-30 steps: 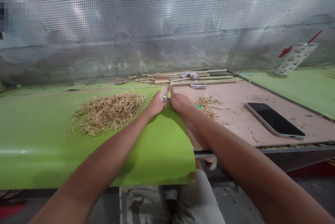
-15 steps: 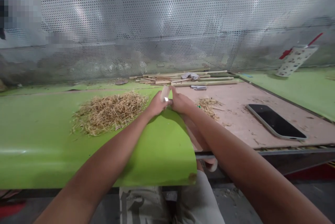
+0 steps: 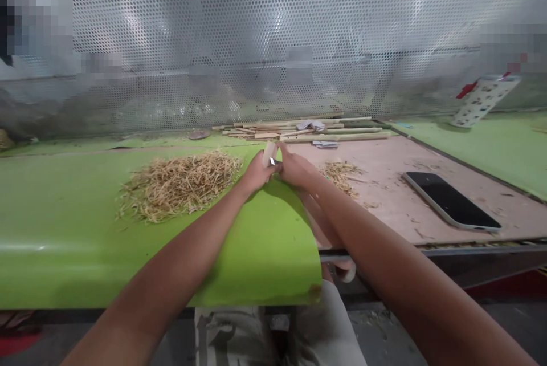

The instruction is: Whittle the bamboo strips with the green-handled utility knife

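Both hands meet at the far edge of the green sheet [image 3: 64, 229]. My left hand [image 3: 255, 173] grips a short pale wooden piece [image 3: 269, 153] that sticks up between the hands. My right hand [image 3: 296, 169] is closed on a small metal blade [image 3: 272, 161] whose bright tip shows against the wood. A pile of straw-coloured shavings [image 3: 177, 183] lies on the green sheet just left of my left hand. A smaller heap of shavings [image 3: 341, 173] lies on the brown board to the right of my right hand.
A black phone [image 3: 450, 200] lies on the brown board [image 3: 397, 189] at right. Wooden sticks [image 3: 299, 128] are stacked by the perforated metal screen [image 3: 273, 41]. A patterned cup [image 3: 482, 99] with red straw stands far right on another green sheet.
The hands stay together on the wooden piece with only slight shifts. The view has tilted down a little.
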A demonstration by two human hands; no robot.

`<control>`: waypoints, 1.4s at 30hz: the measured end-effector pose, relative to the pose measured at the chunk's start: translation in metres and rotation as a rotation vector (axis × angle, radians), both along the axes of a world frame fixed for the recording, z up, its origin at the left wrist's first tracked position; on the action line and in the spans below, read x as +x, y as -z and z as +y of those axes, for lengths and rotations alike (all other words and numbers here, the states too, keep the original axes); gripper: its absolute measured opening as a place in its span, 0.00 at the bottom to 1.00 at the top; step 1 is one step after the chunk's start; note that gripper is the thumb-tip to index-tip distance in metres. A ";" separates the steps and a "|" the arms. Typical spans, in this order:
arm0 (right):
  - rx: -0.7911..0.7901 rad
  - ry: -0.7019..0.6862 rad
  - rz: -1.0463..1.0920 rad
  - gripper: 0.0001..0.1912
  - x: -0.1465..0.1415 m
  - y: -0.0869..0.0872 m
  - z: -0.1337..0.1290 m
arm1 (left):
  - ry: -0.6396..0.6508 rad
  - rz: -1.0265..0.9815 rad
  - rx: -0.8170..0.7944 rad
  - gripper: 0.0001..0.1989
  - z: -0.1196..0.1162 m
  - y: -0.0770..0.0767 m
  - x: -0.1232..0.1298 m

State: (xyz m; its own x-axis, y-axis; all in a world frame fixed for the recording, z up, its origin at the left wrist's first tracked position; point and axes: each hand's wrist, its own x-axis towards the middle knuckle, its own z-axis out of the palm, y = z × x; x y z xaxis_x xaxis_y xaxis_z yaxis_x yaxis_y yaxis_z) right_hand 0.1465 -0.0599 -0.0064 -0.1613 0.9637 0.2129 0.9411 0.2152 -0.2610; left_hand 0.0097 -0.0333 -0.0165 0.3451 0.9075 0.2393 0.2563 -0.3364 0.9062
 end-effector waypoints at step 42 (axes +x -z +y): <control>0.014 -0.149 0.057 0.49 0.007 0.001 -0.002 | -0.138 -0.378 -0.273 0.10 0.009 -0.001 -0.005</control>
State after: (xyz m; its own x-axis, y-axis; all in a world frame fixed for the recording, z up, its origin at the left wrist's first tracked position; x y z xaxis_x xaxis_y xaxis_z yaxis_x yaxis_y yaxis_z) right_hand 0.1531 -0.0617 -0.0079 -0.2899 0.9267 0.2393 0.8820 0.3557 -0.3090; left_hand 0.0047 -0.0245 -0.0159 0.1522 0.9857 0.0719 -0.0823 -0.0599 0.9948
